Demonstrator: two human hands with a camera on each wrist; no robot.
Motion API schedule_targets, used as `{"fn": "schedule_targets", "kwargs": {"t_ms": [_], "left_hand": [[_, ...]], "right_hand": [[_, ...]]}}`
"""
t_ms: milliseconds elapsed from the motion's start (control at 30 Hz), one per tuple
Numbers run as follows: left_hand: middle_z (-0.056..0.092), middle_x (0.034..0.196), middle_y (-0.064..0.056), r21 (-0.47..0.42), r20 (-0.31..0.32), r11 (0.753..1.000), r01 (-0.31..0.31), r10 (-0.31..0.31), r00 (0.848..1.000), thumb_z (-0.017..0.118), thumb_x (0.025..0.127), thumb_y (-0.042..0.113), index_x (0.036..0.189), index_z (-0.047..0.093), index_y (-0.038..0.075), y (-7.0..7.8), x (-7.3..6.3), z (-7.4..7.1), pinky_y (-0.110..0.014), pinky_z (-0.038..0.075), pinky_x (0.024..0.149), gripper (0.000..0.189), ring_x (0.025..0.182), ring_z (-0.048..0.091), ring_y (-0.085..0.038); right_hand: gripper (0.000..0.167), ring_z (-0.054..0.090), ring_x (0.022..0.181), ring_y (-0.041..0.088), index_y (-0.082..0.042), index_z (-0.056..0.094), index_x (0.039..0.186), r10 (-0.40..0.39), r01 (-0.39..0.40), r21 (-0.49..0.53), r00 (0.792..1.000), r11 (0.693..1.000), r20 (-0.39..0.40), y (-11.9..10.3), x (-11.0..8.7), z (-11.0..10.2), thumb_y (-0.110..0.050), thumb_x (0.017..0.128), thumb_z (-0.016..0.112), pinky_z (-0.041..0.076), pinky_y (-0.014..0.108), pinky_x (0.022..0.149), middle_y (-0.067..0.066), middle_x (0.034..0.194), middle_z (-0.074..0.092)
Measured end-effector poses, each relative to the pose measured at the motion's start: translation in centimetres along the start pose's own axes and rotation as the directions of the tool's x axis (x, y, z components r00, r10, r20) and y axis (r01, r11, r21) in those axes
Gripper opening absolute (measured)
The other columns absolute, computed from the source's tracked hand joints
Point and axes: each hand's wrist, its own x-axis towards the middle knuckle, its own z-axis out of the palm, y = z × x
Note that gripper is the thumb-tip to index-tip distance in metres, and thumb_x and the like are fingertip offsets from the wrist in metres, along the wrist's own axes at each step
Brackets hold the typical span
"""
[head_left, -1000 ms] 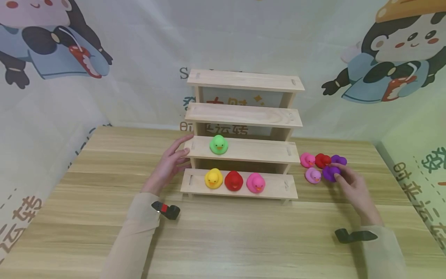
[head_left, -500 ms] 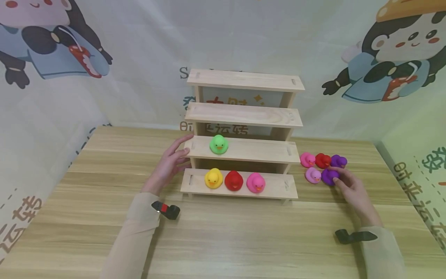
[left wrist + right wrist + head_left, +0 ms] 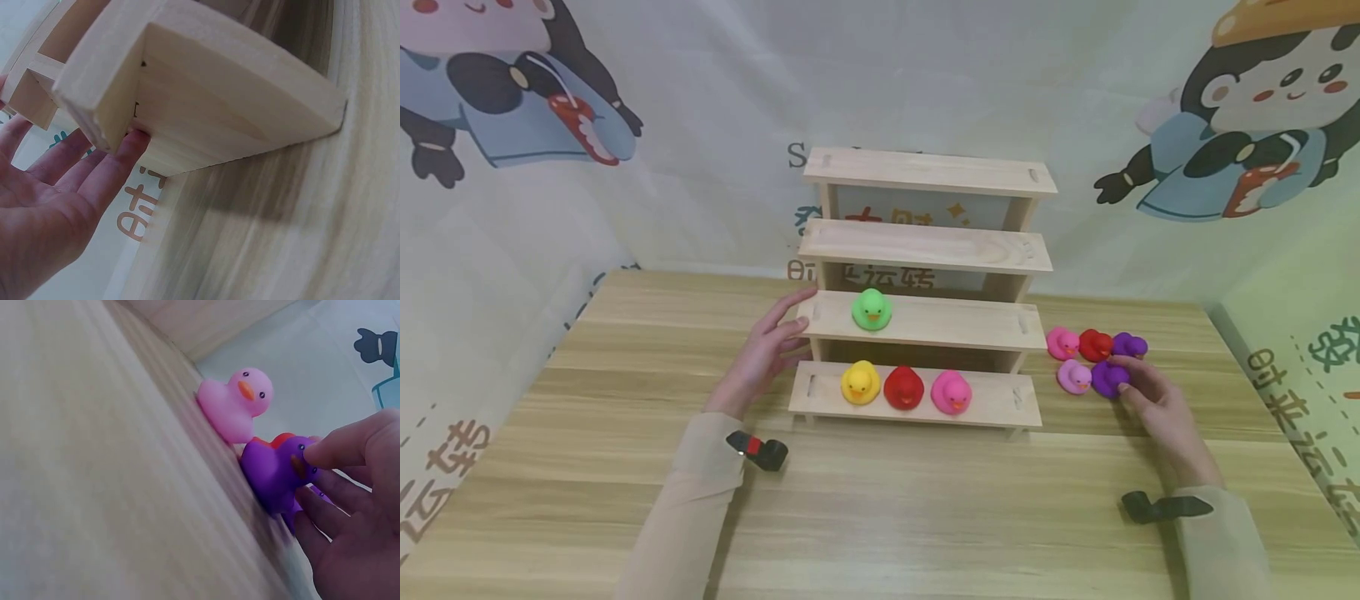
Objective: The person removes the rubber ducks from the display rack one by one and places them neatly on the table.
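Observation:
My left hand touches the left end of the tiered wooden shelf with extended fingers; in the left wrist view, fingers reach the underside of a board. To the shelf's right, my right hand pinches a purple rubber duck by the head between thumb and fingers, low at the tabletop. Close beside it are a light pink duck, a hot pink duck, a red duck and another purple duck. Fingertips behind the held duck are partly hidden.
On the lowest tier sit a yellow duck, a red duck and a pink duck. A green duck sits on the tier above. Behind the wooden table hangs a printed cloth.
The right hand and the purple duck have shifted slightly, the duck settling a little lower and left beside the light pink one. The left hand stays at the shelf's end.

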Motion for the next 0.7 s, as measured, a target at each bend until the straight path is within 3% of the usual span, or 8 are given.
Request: {"fn": "schedule_targets", "kwargs": {"t_ms": [167,433,700], "left_hand": [[0.029,0.151,-0.018,-0.004,-0.003,1.0,0.0,0.0,1.0,0.045,0.1,0.018,0.151,0.032,0.015,0.0,-0.1,0.0,-0.057,0.035,0.103,0.052,0.126,0.042,-0.048],[0.028,0.151,-0.017,0.0,-0.001,1.0,-0.003,0.003,1.0,0.045,0.101,0.018,0.151,0.032,0.015,0.1,0.0,0.1,-0.058,0.035,0.103,0.051,0.125,0.042,-0.048],[0.028,0.151,-0.016,-0.004,-0.004,1.0,-0.005,0.005,1.0,0.045,0.101,0.017,0.15,0.033,0.015,-0.1,0.1,0.0,-0.058,0.034,0.103,0.051,0.124,0.043,-0.048]], "right_hand": [[0.041,0.044,0.123,0.005,0.006,0.044,0.138,-0.008,0.008,-0.009,1.0,1.0,-0.016,-0.5,0.2,-0.1,-0.011,0.101,0.048,0.034,0.006,0.093,0.028,0.14,0.044],[0.039,0.049,0.113,-0.001,0.004,0.049,0.136,-0.031,0.034,0.074,0.998,0.997,-0.05,-1.1,0.5,-0.3,-0.011,0.1,0.051,0.039,0.008,0.087,-0.012,0.123,0.056],[0.035,0.05,0.113,-0.002,0.001,0.054,0.133,-0.071,0.077,0.085,0.995,0.993,-0.067,-2.2,0.9,-0.1,-0.006,0.098,0.054,0.04,0.009,0.087,-0.016,0.121,0.057]]}}
